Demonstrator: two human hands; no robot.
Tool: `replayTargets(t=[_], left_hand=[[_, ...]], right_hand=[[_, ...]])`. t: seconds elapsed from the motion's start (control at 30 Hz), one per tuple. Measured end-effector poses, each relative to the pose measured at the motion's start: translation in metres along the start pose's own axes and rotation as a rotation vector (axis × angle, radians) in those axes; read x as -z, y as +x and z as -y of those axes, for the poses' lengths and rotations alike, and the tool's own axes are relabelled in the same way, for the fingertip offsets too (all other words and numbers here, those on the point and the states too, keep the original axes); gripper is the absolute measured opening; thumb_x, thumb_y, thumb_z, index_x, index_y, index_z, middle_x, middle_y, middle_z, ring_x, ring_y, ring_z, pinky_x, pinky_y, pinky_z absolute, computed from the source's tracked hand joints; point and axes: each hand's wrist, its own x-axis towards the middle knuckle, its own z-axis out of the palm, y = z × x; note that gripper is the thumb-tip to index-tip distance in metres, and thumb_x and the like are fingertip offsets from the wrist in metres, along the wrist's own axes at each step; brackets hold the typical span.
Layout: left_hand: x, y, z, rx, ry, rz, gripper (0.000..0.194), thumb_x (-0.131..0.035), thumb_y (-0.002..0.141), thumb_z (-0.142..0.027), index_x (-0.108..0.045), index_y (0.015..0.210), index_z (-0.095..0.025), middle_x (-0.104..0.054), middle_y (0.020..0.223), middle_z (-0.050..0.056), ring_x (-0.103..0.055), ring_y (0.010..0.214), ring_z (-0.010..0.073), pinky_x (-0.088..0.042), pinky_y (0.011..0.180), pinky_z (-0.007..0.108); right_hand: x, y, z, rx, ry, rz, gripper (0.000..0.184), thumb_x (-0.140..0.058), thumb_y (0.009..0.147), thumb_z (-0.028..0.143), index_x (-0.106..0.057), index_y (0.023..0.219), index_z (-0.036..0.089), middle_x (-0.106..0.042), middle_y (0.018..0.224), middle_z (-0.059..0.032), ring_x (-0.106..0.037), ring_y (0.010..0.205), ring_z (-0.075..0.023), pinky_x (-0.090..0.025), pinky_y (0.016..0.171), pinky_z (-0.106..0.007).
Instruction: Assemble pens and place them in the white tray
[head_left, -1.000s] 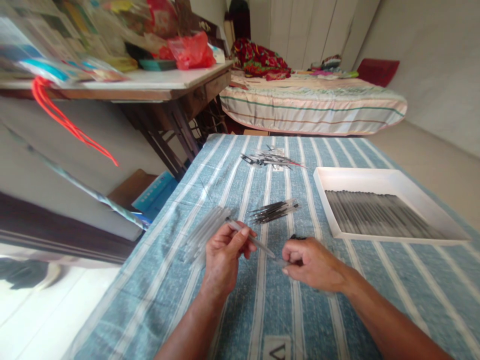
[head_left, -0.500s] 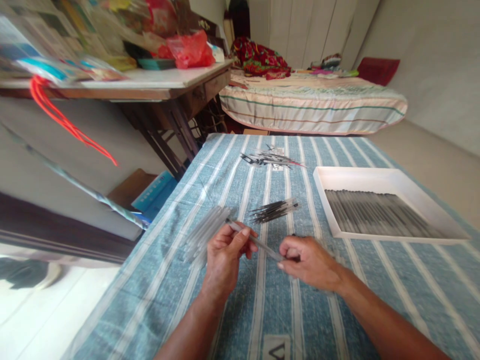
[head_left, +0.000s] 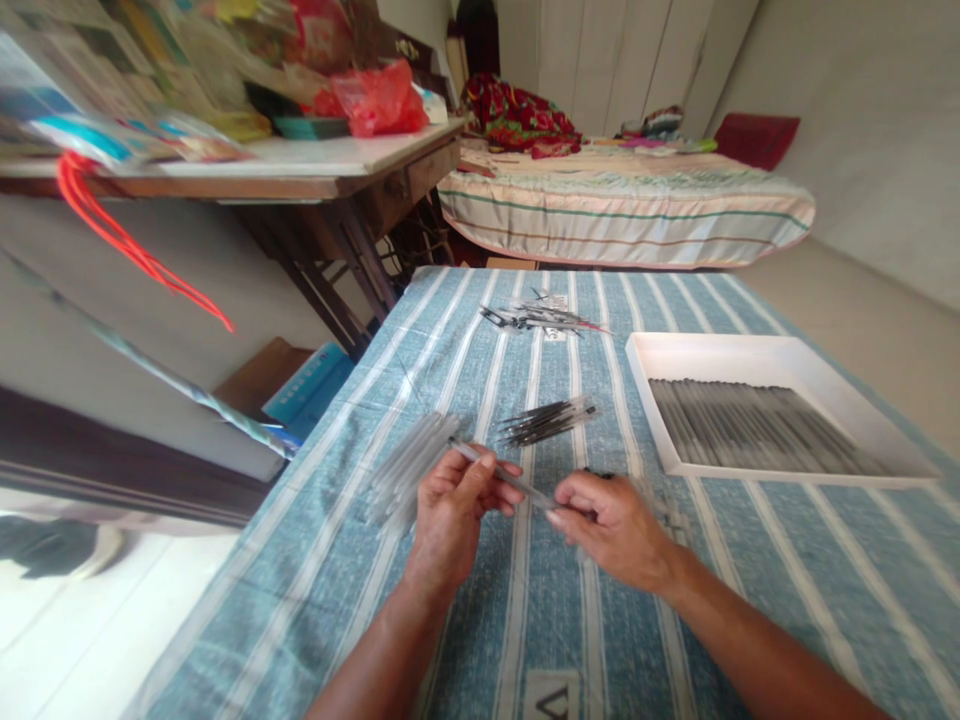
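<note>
My left hand [head_left: 450, 515] pinches a clear pen barrel [head_left: 501, 475] that slants up to the left over the blue striped cloth [head_left: 525, 620]. My right hand [head_left: 615, 525] is closed on the barrel's lower right end, fingers curled round something small that I cannot make out. Just left of my left hand lies a bundle of clear empty barrels [head_left: 409, 460]. Beyond my hands lies a small pile of dark pen refills [head_left: 547, 420].
A white tray [head_left: 787, 352] with several finished pens in rows stands at the right. A pile of small dark pen parts [head_left: 536, 315] lies farther back. A cluttered wooden table [head_left: 300, 165] stands at the left and a bed [head_left: 622, 205] lies behind.
My right hand has slid left along the barrel toward my left hand. The left hand has stayed nearly still.
</note>
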Motion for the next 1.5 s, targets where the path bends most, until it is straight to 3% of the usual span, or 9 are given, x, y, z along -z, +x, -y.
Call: replayTargets(t=[0.27,0.73,0.87,1.03,1.27,1.37,1.5], left_hand=[[0.001,0.001,0.005,-0.002,-0.01,-0.002,0.02,-0.066,0.073,-0.03,-0.054,0.079,-0.015,-0.071,0.07,0.004,-0.062,0.046,0.0127,-0.049,0.045,0.023],[-0.003,-0.002,0.006,-0.012,-0.033,-0.034,0.017,-0.065,0.075,-0.027,-0.054,0.08,-0.016,-0.071,0.07,0.003,-0.062,0.047,0.0129,-0.05,0.047,0.024],[-0.004,0.0,-0.001,-0.03,-0.018,-0.056,0.018,-0.068,0.072,-0.027,-0.056,0.079,-0.015,-0.071,0.071,0.004,-0.061,0.047,0.0124,-0.049,0.047,0.024],[-0.007,0.002,-0.002,0.031,0.005,-0.014,0.022,-0.074,0.065,-0.028,-0.059,0.075,-0.015,-0.071,0.071,0.003,-0.061,0.049,0.014,-0.049,0.047,0.025],[-0.009,0.001,0.003,0.074,0.126,0.055,0.026,-0.074,0.063,-0.036,-0.065,0.073,-0.014,-0.07,0.072,0.004,-0.061,0.053,0.0155,-0.05,0.048,0.026],[-0.007,0.002,0.004,0.061,0.274,0.065,0.032,-0.072,0.064,-0.04,-0.066,0.083,-0.015,-0.071,0.078,0.006,-0.064,0.061,0.0191,-0.053,0.053,0.028],[-0.003,0.006,0.002,0.02,0.437,0.012,0.037,-0.072,0.062,-0.044,-0.065,0.087,-0.017,-0.072,0.079,0.005,-0.063,0.06,0.0192,-0.053,0.052,0.028]], right_hand=[[-0.001,0.0,0.002,0.071,-0.13,-0.055,0.015,-0.052,0.08,0.024,-0.047,0.066,0.019,-0.051,0.05,0.0053,-0.047,0.046,-0.0078,-0.033,0.048,-0.019],[-0.003,0.003,0.0,0.011,-0.018,-0.05,0.014,-0.051,0.079,0.024,-0.046,0.067,0.019,-0.047,0.05,0.0061,-0.045,0.044,-0.0076,-0.031,0.045,-0.019],[0.002,0.008,0.008,0.067,-0.174,-0.068,0.015,-0.052,0.081,0.026,-0.052,0.068,0.019,-0.047,0.05,0.0059,-0.044,0.046,-0.0078,-0.031,0.048,-0.02],[0.007,0.014,0.015,0.213,-0.456,-0.06,0.023,-0.049,0.086,0.03,-0.059,0.069,0.019,-0.062,0.066,0.0006,-0.056,0.064,-0.0114,-0.037,0.061,-0.021],[0.009,0.013,0.021,0.233,-0.619,-0.049,0.018,-0.053,0.081,0.026,-0.062,0.067,0.019,-0.065,0.069,-0.0002,-0.058,0.066,-0.0127,-0.038,0.062,-0.022],[0.03,0.01,0.018,0.162,-0.574,-0.11,0.02,-0.054,0.082,0.026,-0.062,0.065,0.018,-0.064,0.066,0.0006,-0.057,0.063,-0.0114,-0.037,0.06,-0.021],[0.104,-0.001,-0.007,-0.101,-0.549,-0.331,0.023,-0.051,0.083,0.03,-0.064,0.069,0.019,-0.063,0.063,0.002,-0.055,0.057,-0.0104,-0.037,0.055,-0.021]])
